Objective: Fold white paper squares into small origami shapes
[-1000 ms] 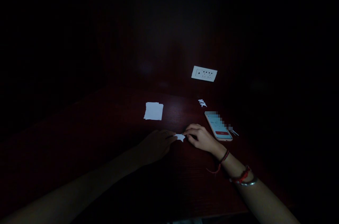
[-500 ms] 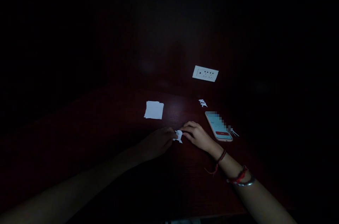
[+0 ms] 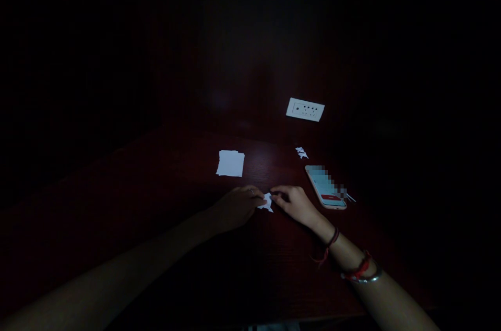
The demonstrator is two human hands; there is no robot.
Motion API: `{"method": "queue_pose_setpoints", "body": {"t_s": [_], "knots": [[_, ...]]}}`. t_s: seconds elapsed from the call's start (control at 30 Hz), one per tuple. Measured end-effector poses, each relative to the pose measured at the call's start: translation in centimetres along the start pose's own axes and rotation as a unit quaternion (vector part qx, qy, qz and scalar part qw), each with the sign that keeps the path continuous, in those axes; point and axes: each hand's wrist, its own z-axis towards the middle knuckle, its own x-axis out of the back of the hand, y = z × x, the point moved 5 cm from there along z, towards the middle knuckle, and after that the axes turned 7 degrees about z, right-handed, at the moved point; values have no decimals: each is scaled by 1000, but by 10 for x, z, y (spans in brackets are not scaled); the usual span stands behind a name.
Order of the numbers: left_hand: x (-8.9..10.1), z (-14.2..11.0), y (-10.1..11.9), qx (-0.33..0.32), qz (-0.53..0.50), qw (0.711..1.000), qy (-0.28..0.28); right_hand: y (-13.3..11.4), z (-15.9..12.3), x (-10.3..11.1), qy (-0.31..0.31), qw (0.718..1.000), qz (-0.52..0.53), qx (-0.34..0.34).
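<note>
Darkness closed in around the deep red surface, lit mostly at its middle, and on the wall behind it we saw a white socket plate. Between our two hands, at the middle of the surface, was a small folded paper, white, with sharp points at its near right side. Our left hand pinched it with the thumb on top; our right hand curled at its right edge, though we could not tell whether those fingertips gripped it. Leftward the surface stretched into shadow, its near edge ran low in our view, and a strip of it separated our hands from a squarish paper stack with uneven borders. Beyond our right hand lay small white paper pieces, and to its right a phone in a pale case, its screen lit and partly pixelated
</note>
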Motion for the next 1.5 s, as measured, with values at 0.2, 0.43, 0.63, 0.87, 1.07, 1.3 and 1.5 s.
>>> {"method": "queue_pose_setpoints", "body": {"t_s": [0.2,0.43,0.63,0.87,1.07,1.3,1.5], "knots": [[6,-3,4,13,-2,1000,0,-8,-2,0,-12,999,31,-42],[21,-13,-31,115,0,992,54,-29,5,0,-39,994,-35,-101],[21,-21,-62,198,25,977,78,-56,21,-15,-106,950,-235,-178],[19,-22,-64,202,35,974,93,-41,34,-4,-144,974,-161,-64],[16,-16,-54,166,45,981,91,-10,34,1,-159,984,-78,-16],[8,-11,-46,140,69,985,76,-11,35,12,-131,987,-85,34],[7,-2,-37,95,130,984,73,5,30,21,-149,983,-104,20]]}}
